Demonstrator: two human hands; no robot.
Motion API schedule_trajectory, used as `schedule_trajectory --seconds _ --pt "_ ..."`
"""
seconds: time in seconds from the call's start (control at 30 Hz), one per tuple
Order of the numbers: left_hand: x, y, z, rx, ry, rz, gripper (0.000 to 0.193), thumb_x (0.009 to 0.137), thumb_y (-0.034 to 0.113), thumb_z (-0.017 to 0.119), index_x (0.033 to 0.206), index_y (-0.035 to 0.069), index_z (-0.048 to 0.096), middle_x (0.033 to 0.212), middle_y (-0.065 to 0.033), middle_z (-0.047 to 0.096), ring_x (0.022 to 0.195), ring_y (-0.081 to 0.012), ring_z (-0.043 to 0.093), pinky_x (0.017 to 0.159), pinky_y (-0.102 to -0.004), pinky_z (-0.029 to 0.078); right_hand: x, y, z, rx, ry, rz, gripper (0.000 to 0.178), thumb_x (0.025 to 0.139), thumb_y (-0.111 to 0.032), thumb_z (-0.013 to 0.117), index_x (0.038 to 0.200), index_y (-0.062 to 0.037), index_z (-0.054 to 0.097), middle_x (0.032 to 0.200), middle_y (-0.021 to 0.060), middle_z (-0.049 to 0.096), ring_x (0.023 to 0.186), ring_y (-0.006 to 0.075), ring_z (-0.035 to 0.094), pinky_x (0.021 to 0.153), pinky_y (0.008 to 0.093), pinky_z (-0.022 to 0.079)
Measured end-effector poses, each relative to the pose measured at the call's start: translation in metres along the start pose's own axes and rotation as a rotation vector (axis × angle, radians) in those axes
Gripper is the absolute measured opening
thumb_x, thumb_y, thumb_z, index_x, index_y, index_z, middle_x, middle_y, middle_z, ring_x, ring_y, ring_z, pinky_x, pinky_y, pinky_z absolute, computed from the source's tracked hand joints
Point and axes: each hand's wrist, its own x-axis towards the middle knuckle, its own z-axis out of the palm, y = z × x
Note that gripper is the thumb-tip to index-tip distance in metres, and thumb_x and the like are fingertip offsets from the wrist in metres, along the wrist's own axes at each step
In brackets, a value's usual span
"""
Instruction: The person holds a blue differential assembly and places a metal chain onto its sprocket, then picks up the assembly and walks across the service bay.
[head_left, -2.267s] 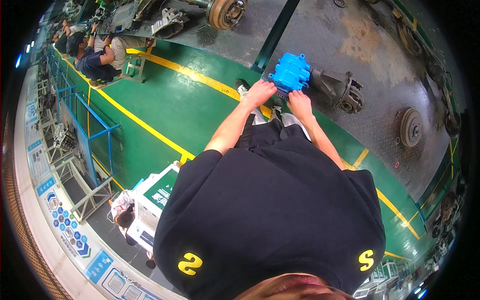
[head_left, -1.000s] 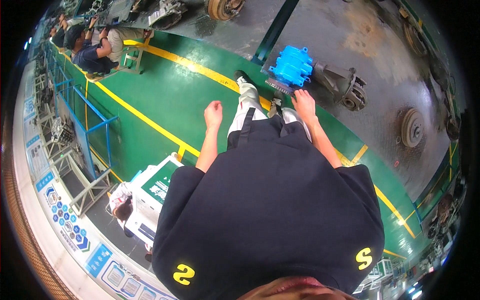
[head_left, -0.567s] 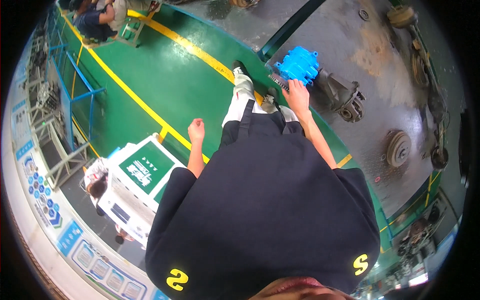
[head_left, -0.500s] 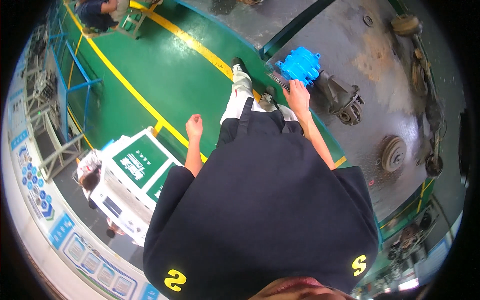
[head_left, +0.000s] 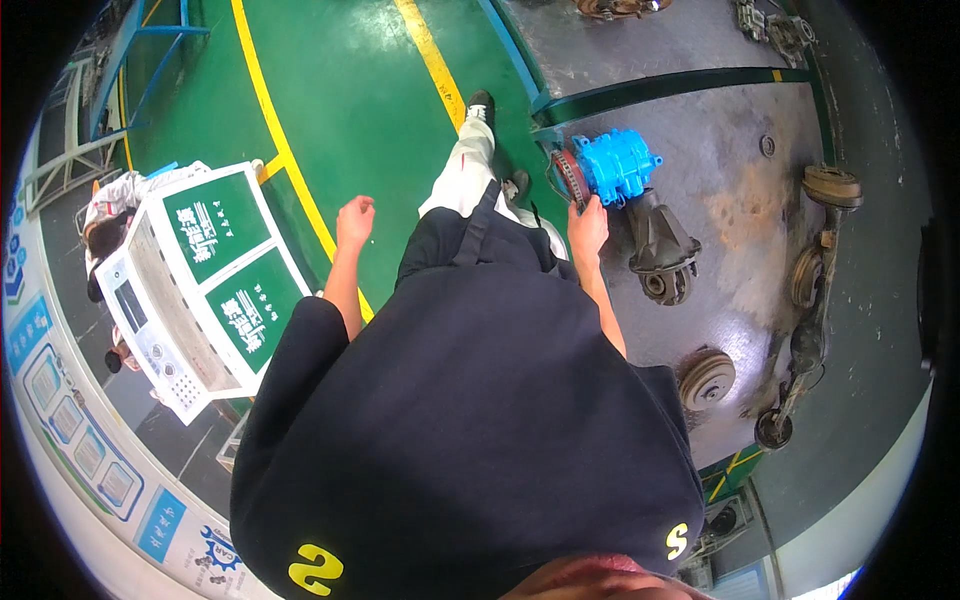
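Observation:
My right hand (head_left: 588,228) hangs beside my right thigh. Its fingers grip the lower edge of a reddish-brown brake disc (head_left: 570,178), turned nearly edge-on, with slots around its rim. Just beyond the disc sits a bright blue painted housing (head_left: 622,165), perhaps a gearbox. A dark differential housing (head_left: 662,245) lies right of my hand on the grey platform (head_left: 740,290). My left hand (head_left: 354,220) swings over the green floor, loosely curled, with nothing visible in it.
A white console with green panels (head_left: 235,225) stands at the left, with people (head_left: 115,210) behind it. A brake drum (head_left: 707,380) and a long axle (head_left: 808,340) lie on the platform at the right. Yellow lines (head_left: 258,80) cross the green floor.
I have moved and turned, so the console and the platform parts sit differently in view. The brake disc has travelled with my right hand and shows more of its face.

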Motion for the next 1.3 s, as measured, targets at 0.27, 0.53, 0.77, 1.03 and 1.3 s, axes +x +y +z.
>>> schedule_trajectory --seconds 0.27,0.53,0.77,1.03,1.3 --pt "-0.005 0.002 0.007 -0.081 0.045 -0.042 0.025 0.091 0.017 0.061 0.112 0.006 0.07 0.107 -0.0151 0.073 0.101 -0.0302 0.07 0.089 -0.0384 0.054 0.012 -0.051 -0.043 -0.124 -0.018 -0.053 0.038 0.085 -0.032 0.07 0.105 -0.0011 0.057 0.1 0.0156 0.065 0.097 0.0363 0.063 0.08 0.0472 0.054" --pt "-0.019 -0.006 0.02 -0.146 0.014 -0.082 0.026 0.092 0.017 0.06 0.114 0.005 0.07 0.109 -0.0153 0.073 0.103 -0.0286 0.07 0.091 -0.038 0.054 0.017 -0.035 -0.034 -0.062 0.066 -0.312 0.032 0.09 -0.026 0.066 0.107 -0.0007 0.058 0.095 0.0162 0.061 0.091 0.0344 0.063 0.074 0.0437 0.055" --pt "-0.036 -0.041 0.024 -0.132 0.003 -0.177 0.028 0.092 0.018 0.06 0.116 0.006 0.069 0.11 -0.0154 0.073 0.105 -0.0292 0.07 0.092 -0.0386 0.053 0.004 0.014 -0.002 -0.262 -0.332 0.058 0.043 0.09 -0.04 0.066 0.107 -0.0011 0.059 0.099 0.0185 0.069 0.096 0.0367 0.068 0.078 0.049 0.057" --pt "-0.041 -0.05 0.024 -0.152 0.001 -0.237 0.028 0.092 0.019 0.061 0.116 0.007 0.07 0.11 -0.0154 0.073 0.104 -0.0287 0.07 0.092 -0.0381 0.053 0.025 -0.053 -0.045 -0.148 0.052 -0.165 0.047 0.078 -0.037 0.076 0.102 -0.0009 0.058 0.099 0.0166 0.062 0.098 0.0363 0.061 0.08 0.0475 0.053" --pt "-0.031 -0.003 0.008 -0.177 0.01 -0.163 0.029 0.093 0.016 0.059 0.118 0.002 0.067 0.112 -0.0164 0.072 0.105 -0.026 0.07 0.091 -0.0353 0.053 0.025 -0.039 -0.031 -0.098 0.028 -0.247 0.034 0.088 -0.031 0.069 0.101 -0.0022 0.057 0.096 0.0156 0.062 0.091 0.0354 0.064 0.072 0.0457 0.054"
